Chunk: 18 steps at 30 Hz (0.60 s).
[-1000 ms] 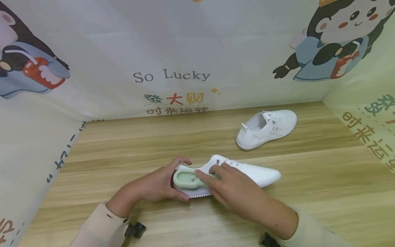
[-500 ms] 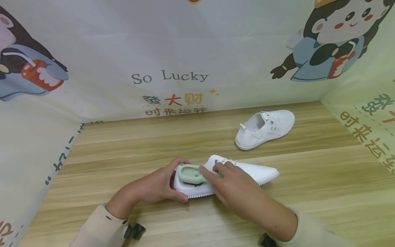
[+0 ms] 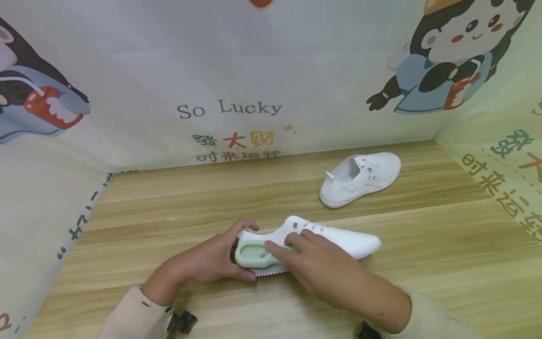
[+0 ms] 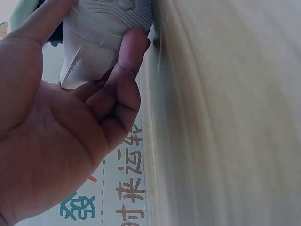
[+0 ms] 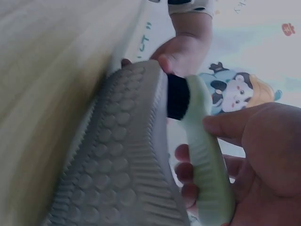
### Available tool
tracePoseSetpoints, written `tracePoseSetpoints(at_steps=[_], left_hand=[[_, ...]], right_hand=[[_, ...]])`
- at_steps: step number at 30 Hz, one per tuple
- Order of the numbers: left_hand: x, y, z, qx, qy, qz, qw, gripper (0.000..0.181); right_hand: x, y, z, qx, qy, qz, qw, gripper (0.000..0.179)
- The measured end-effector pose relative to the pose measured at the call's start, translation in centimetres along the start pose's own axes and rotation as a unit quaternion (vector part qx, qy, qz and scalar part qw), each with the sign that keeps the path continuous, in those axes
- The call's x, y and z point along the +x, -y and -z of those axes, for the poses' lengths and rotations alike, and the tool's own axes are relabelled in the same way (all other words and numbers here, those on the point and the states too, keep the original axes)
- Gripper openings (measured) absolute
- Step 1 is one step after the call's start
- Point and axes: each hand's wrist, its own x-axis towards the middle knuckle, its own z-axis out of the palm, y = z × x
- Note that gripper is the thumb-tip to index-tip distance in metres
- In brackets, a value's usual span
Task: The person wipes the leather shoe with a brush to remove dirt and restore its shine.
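Note:
A white lace-up shoe (image 3: 343, 240) lies tipped on its side, toe to the right. My left hand (image 3: 213, 256) grips its heel, thumb on the sole edge and fingers over the collar; in the left wrist view the heel (image 4: 94, 47) sits between thumb and fingers. My right hand (image 3: 315, 263) holds a pale green shoe brush (image 3: 251, 255) by its handle. The right wrist view shows the brush's dark bristles (image 5: 178, 97) against the shoe's side near the heel. There the patterned sole (image 5: 110, 155) faces the camera, and my fingers wrap the green handle (image 5: 209, 174).
The second white shoe (image 3: 360, 179) stands upright farther back on the right of the wood-grain table (image 3: 178, 202). Printed white sheeting (image 3: 228, 61) rises behind the table and along both sides.
The brush shifts slightly right and away from me along the shoe's heel side, then returns left and nearer. Both hands keep their grips; the other shoe stays put while the head view shifts slightly.

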Motion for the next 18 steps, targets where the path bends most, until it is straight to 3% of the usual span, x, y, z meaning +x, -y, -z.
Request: tracePoseSetpoints(at_steps=[11, 18], left_hand=[[-0.2, -0.2, -0.1, -0.009, 0.003, 0.015, 0.9998, 0.090], [-0.4, -0.3, -0.1, -0.008, 0.002, 0.023, 0.9997, 0.090]], right_hand=[[-1.5, -1.8, 3.4, 0.049, 0.053, -0.067, 0.9951, 0.044], [-1.8, -2.5, 4.3, 0.053, 0.057, -0.066, 0.9948, 0.042]])
